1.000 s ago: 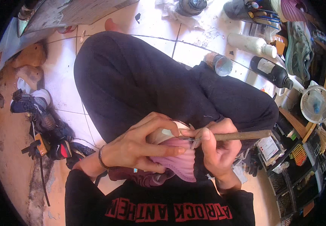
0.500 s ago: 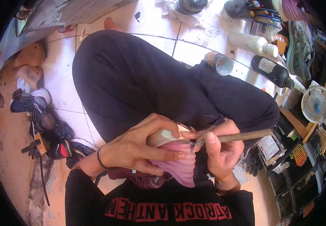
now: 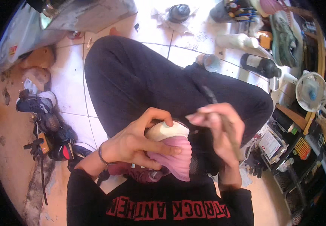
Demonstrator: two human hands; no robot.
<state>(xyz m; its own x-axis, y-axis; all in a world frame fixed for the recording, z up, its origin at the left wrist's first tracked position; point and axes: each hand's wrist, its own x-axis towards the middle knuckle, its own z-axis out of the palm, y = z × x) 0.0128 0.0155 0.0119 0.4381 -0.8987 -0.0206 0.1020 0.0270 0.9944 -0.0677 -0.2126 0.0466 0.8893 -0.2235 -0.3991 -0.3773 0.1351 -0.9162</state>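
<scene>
Pink shoe (image 3: pixel 174 158) gripped by left hand (image 3: pixel 132 145); right hand (image 3: pixel 219 132) holds brush (image 3: pixel 223 120).

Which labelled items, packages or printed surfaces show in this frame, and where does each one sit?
Dark glass bottle: lying on the white tiles at upper right, pale label around its body.
Flat packet: right of the knee, among clutter, white printed face with a red edge.
Small sticker: on the grey sheet at upper left, red and yellow.
Sweater print: bottom edge, red block lettering on black fabric.
No screens or signs seen.
</scene>
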